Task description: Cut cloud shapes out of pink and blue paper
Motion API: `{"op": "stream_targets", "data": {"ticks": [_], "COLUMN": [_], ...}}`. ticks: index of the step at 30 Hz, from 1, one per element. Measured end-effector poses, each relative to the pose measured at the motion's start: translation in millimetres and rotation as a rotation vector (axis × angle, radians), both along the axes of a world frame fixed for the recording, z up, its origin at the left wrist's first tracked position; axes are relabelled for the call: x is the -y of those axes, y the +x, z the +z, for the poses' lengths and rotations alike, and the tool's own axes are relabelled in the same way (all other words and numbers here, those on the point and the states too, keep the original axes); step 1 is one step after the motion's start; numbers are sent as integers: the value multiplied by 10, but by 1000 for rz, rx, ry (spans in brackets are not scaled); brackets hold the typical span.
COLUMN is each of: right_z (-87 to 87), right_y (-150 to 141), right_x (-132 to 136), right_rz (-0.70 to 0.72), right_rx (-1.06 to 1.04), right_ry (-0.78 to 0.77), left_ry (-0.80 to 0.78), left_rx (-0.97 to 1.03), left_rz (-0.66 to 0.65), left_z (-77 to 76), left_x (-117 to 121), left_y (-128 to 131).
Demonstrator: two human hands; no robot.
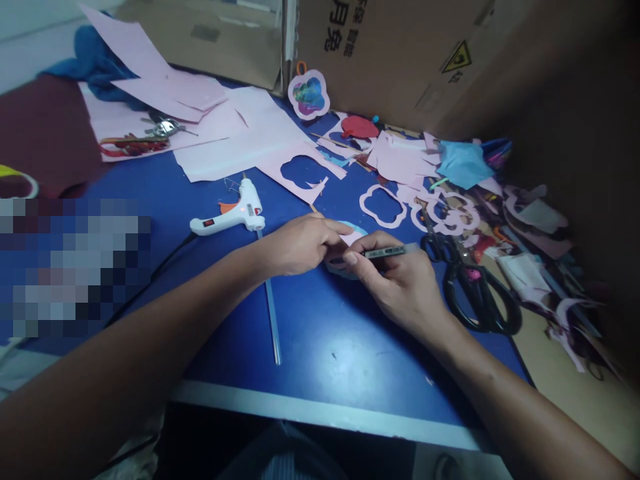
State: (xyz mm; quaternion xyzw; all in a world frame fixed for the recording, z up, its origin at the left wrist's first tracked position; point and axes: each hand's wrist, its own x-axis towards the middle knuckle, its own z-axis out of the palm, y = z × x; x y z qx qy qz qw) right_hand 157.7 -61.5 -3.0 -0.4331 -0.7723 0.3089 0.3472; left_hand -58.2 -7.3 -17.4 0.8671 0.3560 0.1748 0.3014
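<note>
While the left hand (300, 241) presses its fingertips down on a small pale cutout (350, 235) on the blue counter (320, 333), the right hand (400, 280) is closed around a slim dark knife (385, 252), its tip at the cutout's near edge. The cutout lies between the two hands, mid-counter, mostly hidden by them. Just left, a white glue gun (235, 215) rests with a glue stick (271, 313) running toward the near edge. Black scissors (470, 287) lie just right of the right hand. Beyond, pink rings (383, 205) are already cut out, a finished coloured flower piece (309, 95) leans on a cardboard box (400, 47), and pink sheets (240, 140) with cut holes remain far left. By the look of it, several pieces are done and this one is mid-trim.
</note>
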Motion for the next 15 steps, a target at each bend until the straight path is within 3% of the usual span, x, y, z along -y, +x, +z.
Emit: {"op": "stream_targets", "data": {"ticks": [15], "right_z": [-6], "right_y": [-32], "right_x": [-35], "right_rz": [1], "right_rx": [66], "right_ry": [35], "left_ry": [29], "left_rx": [20], "left_rz": [-21], "left_z": [18], "left_x": [-4], "left_y": [-8]}}
